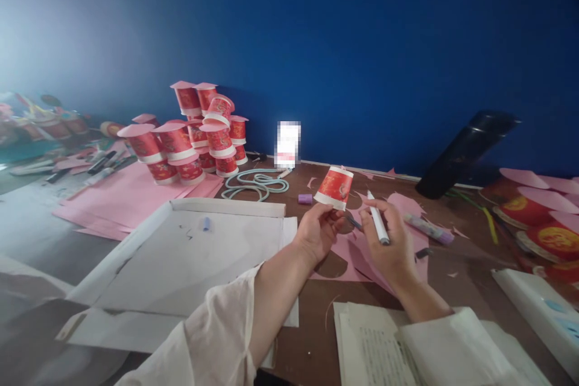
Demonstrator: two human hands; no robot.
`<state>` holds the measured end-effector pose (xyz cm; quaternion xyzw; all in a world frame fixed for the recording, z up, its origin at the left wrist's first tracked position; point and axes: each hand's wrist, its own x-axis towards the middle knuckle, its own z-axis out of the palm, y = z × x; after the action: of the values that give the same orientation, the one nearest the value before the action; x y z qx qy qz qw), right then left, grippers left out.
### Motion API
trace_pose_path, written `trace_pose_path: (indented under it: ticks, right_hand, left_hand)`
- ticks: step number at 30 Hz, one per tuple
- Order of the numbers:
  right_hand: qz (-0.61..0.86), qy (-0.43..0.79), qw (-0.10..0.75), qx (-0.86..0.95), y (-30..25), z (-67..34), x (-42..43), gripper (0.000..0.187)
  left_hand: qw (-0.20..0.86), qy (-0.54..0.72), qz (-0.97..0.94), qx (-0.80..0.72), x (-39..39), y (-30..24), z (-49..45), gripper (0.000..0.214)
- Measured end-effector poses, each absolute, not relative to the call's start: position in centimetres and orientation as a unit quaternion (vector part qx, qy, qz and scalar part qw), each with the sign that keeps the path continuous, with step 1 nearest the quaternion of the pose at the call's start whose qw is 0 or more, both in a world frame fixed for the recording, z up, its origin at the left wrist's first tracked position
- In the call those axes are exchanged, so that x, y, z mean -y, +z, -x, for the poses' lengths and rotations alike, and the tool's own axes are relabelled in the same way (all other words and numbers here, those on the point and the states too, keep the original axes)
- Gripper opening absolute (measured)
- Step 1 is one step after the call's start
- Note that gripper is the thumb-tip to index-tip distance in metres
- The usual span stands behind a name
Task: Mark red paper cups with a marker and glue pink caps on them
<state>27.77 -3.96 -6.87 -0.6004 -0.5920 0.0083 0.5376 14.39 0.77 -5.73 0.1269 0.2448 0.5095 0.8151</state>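
Note:
A red paper cup (335, 186) with a printed pattern is tilted, its wide white rim downward. My left hand (320, 230) is closed on it near that rim. In my right hand (389, 240) is a white marker (378, 218), slanted with its upper end toward the cup and apart from it. Pink paper (357, 271) with round cut-outs lies on the table beneath both hands. A small dark object (353, 222) shows between the hands, too little of it to name. A purple cap (305, 199) lies left of the cup.
Stacked red cups with pink discs (176, 143) stand on pink sheets (102, 205) at left. An open white box lid (149, 268) lies in front. Around are a coiled cable (257, 181), a lit phone (287, 143), a black bottle (465, 154), a glue stick (429, 229) and an open book (375, 344).

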Motion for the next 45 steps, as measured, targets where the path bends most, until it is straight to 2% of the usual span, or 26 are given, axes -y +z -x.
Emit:
trace_pose_path:
  ticks: [11, 17, 21, 25, 30, 33, 37, 42, 45]
  right_hand:
    - [0.568, -0.017, 0.571, 0.592, -4.9, -26.5, 5.2, 0.029]
    - [0.567, -0.003, 0.582, 0.583, -4.8, -26.2, 5.4, 0.03]
    - [0.588, 0.068, 0.612, 0.525, -5.9, -27.0, 4.1, 0.033]
    - [0.578, 0.16, 0.656, 0.458, -6.9, -28.0, 2.9, 0.046]
    - [0.596, 0.251, 0.639, 0.418, -6.9, -27.7, 2.7, 0.055]
    - [0.561, 0.289, 0.658, 0.41, -6.9, -27.1, 2.5, 0.057]
    - [0.525, 0.323, 0.686, 0.388, -6.7, -26.8, 2.2, 0.053]
    - [0.481, 0.39, 0.698, 0.36, -5.6, -26.5, 2.5, 0.039]
    - [0.48, 0.372, 0.685, 0.403, -5.7, -26.5, 2.5, 0.036]
  left_hand:
    - [0.814, 0.514, -0.142, -0.23, -0.7, -5.6, -14.6, 0.005]
    - [0.804, 0.508, -0.211, -0.226, -0.5, -5.8, -14.7, 0.011]
    - [0.8, 0.511, -0.236, -0.207, -0.3, -6.0, -14.8, 0.018]
    - [0.806, 0.499, -0.242, -0.208, 0.4, -5.9, -15.1, 0.022]
    - [0.82, 0.479, -0.242, -0.2, 1.4, -5.8, -15.6, 0.025]
    - [0.819, 0.475, -0.258, -0.194, 1.8, -5.7, -16.0, 0.028]
    - [0.824, 0.465, -0.265, -0.188, 2.0, -5.9, -16.3, 0.03]
    - [0.852, 0.447, -0.212, -0.171, 2.0, -5.8, -16.0, 0.029]
    - [0.862, 0.448, -0.166, -0.171, 2.0, -5.4, -15.7, 0.025]
